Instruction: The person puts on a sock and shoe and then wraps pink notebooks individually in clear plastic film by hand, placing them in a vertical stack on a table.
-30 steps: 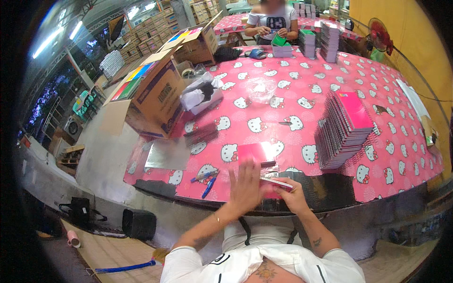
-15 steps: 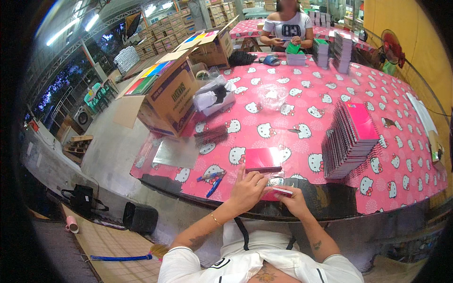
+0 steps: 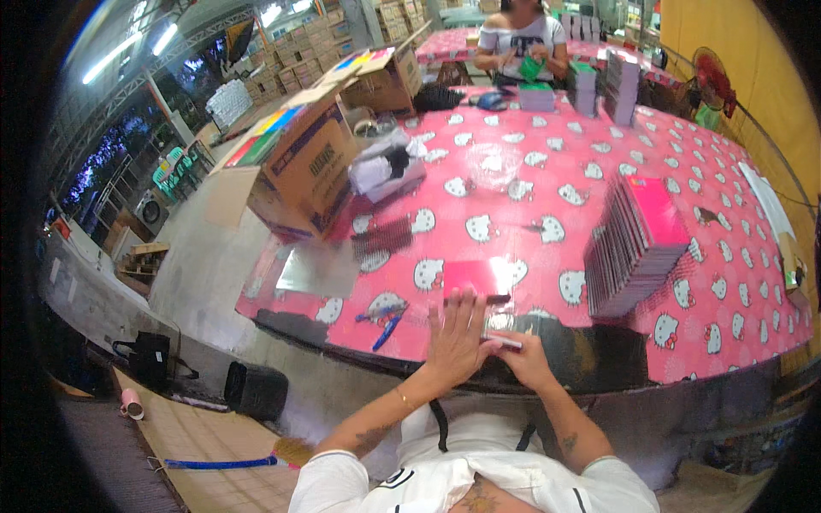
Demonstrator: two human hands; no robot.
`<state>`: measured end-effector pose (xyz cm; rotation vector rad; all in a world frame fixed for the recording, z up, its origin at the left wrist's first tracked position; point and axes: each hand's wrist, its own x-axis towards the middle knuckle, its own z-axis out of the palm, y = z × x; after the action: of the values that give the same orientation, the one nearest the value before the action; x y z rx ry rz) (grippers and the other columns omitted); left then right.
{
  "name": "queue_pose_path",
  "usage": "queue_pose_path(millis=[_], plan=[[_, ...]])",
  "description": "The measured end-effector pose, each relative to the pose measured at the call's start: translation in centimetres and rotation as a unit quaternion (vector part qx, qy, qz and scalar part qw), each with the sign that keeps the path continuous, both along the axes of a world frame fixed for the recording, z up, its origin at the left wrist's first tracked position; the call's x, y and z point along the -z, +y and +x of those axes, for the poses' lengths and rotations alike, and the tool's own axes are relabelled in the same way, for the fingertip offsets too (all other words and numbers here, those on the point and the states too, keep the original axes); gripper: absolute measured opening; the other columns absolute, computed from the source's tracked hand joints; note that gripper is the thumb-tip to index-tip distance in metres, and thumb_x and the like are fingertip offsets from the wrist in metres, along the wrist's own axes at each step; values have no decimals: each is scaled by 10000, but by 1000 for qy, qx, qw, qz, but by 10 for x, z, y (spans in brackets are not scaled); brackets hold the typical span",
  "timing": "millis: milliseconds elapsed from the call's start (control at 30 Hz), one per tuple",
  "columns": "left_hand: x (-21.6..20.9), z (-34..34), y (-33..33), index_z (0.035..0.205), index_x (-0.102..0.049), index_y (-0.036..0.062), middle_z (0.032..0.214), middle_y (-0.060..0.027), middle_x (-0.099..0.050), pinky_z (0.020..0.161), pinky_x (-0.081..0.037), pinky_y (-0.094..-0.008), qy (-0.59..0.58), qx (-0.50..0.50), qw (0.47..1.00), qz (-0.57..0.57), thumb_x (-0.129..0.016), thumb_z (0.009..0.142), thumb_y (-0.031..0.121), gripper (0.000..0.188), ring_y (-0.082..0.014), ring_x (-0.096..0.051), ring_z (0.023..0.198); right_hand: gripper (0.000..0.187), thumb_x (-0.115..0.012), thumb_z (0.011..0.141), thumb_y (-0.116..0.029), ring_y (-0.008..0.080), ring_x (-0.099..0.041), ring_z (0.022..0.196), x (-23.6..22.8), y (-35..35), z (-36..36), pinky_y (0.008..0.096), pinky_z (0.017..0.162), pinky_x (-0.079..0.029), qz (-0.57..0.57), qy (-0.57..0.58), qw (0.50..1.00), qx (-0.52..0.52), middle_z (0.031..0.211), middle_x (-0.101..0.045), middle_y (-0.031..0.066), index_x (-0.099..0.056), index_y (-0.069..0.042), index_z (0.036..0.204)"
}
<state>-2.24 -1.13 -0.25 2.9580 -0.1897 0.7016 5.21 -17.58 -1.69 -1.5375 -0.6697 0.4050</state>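
The left hand [image 3: 456, 340] was held palm down with its fingers extended and only slightly parted, over the near end of a thin, white-edged paper booklet [image 3: 505, 340], which the right hand [image 3: 524, 357], just beside it, pinched between thumb and fingers. A glossy bright-pink rectangular notebook [image 3: 473, 277] lay just beyond the left fingertips, a blue-handled tool [image 3: 388, 332] to that hand's left, and a tall stack of pink-covered spiral notebooks [image 3: 637, 248] beyond and right of the right hand.

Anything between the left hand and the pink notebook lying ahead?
Nothing visible: the left hand overlaps the near edge of the pink notebook in view, contact unclear. The thin pad in the right hand sits further right.
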Motion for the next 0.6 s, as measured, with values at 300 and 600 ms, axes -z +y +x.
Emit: queue_pose_path(millis=[300,600], plan=[[9,-8,-7,1519,-159,-37,1597,-244,-93,1141,66,-611,28,-21,999,22,-374,949,591,875,-382,-49,1493,354,-674,840,-12,114,-668,921,1,1,0,280,827,-526,-20,-42,999,-20,1048,-729,132,-678,-55,1192],[44,-30,-17,1506,-212,-40,1585,-242,-159,1138,76,-613,29,49,998,6,-314,973,592,833,-383,-58,1491,344,-655,835,-5,128,-666,919,6,1,4,293,818,-525,-7,-26,999,-17,1030,-727,140,-672,-26,1178]])
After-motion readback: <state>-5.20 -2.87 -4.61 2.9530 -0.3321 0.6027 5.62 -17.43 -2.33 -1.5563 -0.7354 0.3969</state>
